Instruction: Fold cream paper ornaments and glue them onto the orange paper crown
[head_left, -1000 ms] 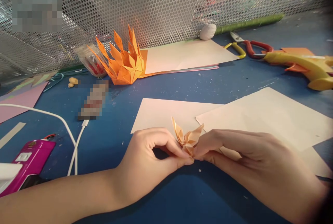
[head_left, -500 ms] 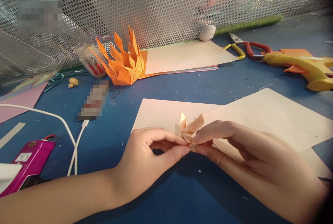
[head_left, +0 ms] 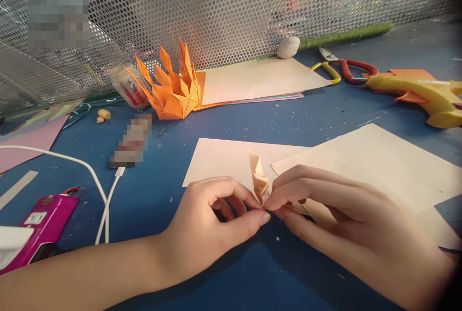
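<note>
A small folded piece of pale peach paper (head_left: 259,179) stands between my two hands just above the blue table (head_left: 224,123). My left hand (head_left: 212,226) pinches its lower left side with thumb and forefinger. My right hand (head_left: 332,214) pinches it from the right, fingers pressed together. Only the upper tip of the folded piece shows above the fingers. Two cream paper sheets (head_left: 375,166) lie right behind the hands.
An orange spiky origami piece (head_left: 173,89) stands at the back with a flat paper stack (head_left: 260,77) beside it. Scissors (head_left: 346,66) and a yellow glue gun (head_left: 429,94) lie at the right. A white cable (head_left: 103,195) and a magenta device (head_left: 39,222) sit left. A perforated metal screen (head_left: 224,7) closes the back.
The folded piece has been turned and pressed narrower: its two spread points have closed into one upright tip. Both hands stayed in place, pinching it.
</note>
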Motion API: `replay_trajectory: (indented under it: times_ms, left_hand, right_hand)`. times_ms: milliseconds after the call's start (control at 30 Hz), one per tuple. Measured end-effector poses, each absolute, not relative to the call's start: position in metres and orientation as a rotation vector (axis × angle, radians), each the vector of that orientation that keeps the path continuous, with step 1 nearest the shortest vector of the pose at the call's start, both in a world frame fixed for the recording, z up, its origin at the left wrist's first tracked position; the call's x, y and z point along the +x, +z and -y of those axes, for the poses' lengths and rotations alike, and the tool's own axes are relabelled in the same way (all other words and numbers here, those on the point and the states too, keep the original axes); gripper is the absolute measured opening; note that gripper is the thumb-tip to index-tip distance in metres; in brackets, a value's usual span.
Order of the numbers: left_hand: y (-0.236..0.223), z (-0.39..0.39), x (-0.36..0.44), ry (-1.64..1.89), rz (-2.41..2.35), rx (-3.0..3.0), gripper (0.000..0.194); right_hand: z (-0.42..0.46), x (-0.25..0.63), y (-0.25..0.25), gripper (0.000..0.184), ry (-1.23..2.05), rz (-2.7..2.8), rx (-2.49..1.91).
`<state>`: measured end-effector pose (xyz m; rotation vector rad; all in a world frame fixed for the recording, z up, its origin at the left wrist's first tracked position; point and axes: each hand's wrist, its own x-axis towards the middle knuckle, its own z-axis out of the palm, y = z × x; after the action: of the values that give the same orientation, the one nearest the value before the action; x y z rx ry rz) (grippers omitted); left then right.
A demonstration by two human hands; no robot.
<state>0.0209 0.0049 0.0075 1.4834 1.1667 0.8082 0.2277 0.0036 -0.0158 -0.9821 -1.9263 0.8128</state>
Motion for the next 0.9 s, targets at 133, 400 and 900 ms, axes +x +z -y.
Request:
replay_trajectory:
  times_ms: [133,400,900]
  left_hand:
    - [0.0055,-0.0049,0.0214,0.907,-1.136,1.421,0.002]
    - [0.0042,-0.0052,0.0214,0.955,-1.103,1.379,0.013]
    - [0.0073,-0.0087,0.0217,0.86,-1.031,1.09,0.023]
  right_hand:
    - [-0.004,0.2288,-0.0129,0.022,0.818,1.943,-0.986]
    - [-0.0046,0.225,-0.01,0.007,0.817,1.813,-1.02]
    - [-0.0055,0.2229,-0.0115,0.012,0.902,1.751,-1.048]
